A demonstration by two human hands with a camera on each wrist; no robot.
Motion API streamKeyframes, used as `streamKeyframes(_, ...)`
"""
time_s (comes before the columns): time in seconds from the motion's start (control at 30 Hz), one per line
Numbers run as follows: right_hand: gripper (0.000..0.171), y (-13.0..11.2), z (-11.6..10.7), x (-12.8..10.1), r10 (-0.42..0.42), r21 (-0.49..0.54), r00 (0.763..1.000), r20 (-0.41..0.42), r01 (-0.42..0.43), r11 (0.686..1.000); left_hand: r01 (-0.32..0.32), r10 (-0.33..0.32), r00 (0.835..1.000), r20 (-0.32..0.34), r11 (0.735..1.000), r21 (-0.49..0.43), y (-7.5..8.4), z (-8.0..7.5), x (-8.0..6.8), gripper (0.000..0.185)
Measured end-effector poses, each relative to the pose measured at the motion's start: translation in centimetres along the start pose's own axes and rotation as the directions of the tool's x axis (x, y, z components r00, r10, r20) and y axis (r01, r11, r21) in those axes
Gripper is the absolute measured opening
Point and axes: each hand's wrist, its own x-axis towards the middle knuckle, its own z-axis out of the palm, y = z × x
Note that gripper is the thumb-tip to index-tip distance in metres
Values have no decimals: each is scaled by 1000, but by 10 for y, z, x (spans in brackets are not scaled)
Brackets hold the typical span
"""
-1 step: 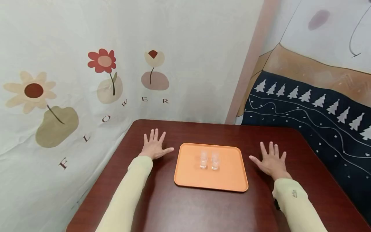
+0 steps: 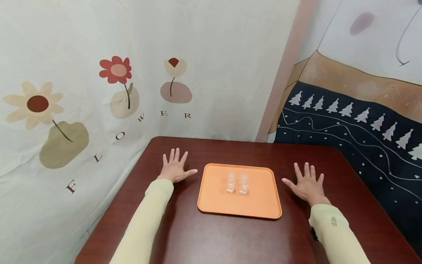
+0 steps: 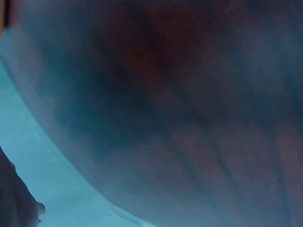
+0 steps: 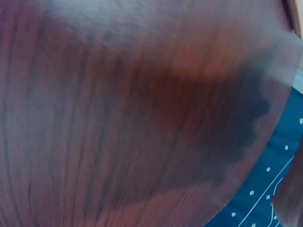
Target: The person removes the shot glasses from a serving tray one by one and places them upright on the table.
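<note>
Head view: my left hand [image 2: 174, 167] and right hand [image 2: 307, 184] lie flat on the counter [image 2: 211, 238], fingers spread, holding nothing; between them sits the orange tray [image 2: 214, 203] bearing two small clear glasses [image 2: 237, 182], touching or nearly so. Left wrist view: only blurred counter wood [image 3: 189, 118]. Right wrist view: the same, up to the counter edge [image 4: 251, 175]; the glasses look light, slick and fragile, best pinched round the sides.

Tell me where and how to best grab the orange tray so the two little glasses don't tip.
Probably grip the orange tray by its two short side rims, left hand from the left, right hand from the right. The upright glasses stand mid-tray, and each open hand already lies flat beside a rim.
</note>
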Motion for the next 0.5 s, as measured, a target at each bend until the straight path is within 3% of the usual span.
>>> streamKeyframes(0.33, 99, -6, -8, 2, -16, 15, 1000, 26, 16, 1000, -18, 19, 999, 39, 1000, -9, 10, -8, 0, 102)
streamKeyframes(0.5, 99, -9, -8, 3, -23, 23, 998, 51, 22, 1000, -30, 30, 1000, 8, 999, 17, 13, -8, -1, 99)
